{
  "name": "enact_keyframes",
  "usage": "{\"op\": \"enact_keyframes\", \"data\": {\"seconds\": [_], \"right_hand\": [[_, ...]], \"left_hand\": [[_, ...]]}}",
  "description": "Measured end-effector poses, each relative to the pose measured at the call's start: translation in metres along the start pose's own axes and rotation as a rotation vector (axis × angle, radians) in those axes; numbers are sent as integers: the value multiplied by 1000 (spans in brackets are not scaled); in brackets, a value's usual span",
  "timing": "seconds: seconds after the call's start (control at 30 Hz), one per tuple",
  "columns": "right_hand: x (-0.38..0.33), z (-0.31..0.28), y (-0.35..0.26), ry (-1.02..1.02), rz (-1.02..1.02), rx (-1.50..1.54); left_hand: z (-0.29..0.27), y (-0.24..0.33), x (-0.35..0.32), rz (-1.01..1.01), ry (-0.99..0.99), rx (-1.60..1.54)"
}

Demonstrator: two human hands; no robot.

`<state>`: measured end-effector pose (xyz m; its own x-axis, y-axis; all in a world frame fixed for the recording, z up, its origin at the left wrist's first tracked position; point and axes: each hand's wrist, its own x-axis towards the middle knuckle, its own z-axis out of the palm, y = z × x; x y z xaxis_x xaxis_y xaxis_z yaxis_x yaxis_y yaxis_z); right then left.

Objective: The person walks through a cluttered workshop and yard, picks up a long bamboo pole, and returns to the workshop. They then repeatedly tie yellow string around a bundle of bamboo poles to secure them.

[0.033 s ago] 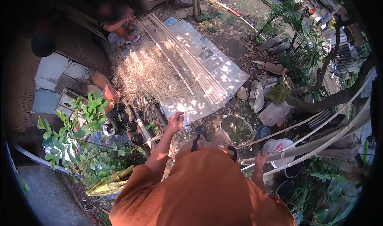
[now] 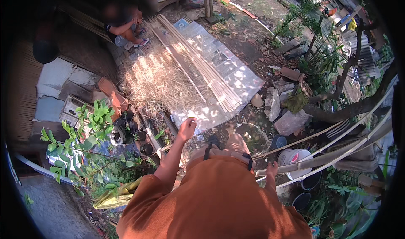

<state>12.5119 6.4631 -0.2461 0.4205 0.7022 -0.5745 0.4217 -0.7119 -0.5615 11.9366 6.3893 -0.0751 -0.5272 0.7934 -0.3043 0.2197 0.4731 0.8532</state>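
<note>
My left hand (image 2: 187, 128) is raised before my body at the near edge of a grey sheet, fingers closed. A small pale bit (image 2: 193, 120) shows at its fingertips, too small to name. My right hand (image 2: 272, 170) hangs low at my right side, in front of a thick bamboo pole (image 2: 320, 158). Its fingers look apart; whether they touch the pole is unclear. On the grey sheet (image 2: 244, 76) lie a bundle of long bamboo strips (image 2: 209, 75) and a heap of straw-like shavings (image 2: 158, 80).
A person (image 2: 125, 28) sits at the far left, beyond the shavings. On the right stand a white bucket (image 2: 291, 156), stone blocks (image 2: 292, 121) and a tree branch (image 2: 350, 108). A leafy shrub (image 2: 90, 142) grows at left, above a yellow sheet (image 2: 116, 195).
My right hand has shifted slightly left along the pole. My left hand has moved a little to the right. The rest of the scene looks the same apart from a slight view shift.
</note>
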Motion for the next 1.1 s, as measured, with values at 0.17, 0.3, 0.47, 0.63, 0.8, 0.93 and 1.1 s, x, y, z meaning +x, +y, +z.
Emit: {"op": "enact_keyframes", "data": {"seconds": [0.17, 0.3, 0.47, 0.63, 0.8, 0.93, 1.1], "right_hand": [[-7, 57, -89, -331, -253, -384], [58, 97, -237, -386, 96, -209], [251, 171, -418, -338, 212, -220], [435, 235, -631, -666, -204, -314], [397, 289, -961, -511, -408, -86], [387, 330, -1091, -597, -723, 139], [356, 406, -1226, -550, -1399, 76]], "left_hand": [[7, 33, 112, -32, 22, -141], [40, 64, 209, -191, 15, -284], [88, 144, 379, -214, -1, -320], [145, 220, 578, -134, 126, -480], [134, 317, 693, -304, 148, -675], [150, 377, 814, -498, -69, -1019], [197, 491, 998, -587, -583, -1321]]}}
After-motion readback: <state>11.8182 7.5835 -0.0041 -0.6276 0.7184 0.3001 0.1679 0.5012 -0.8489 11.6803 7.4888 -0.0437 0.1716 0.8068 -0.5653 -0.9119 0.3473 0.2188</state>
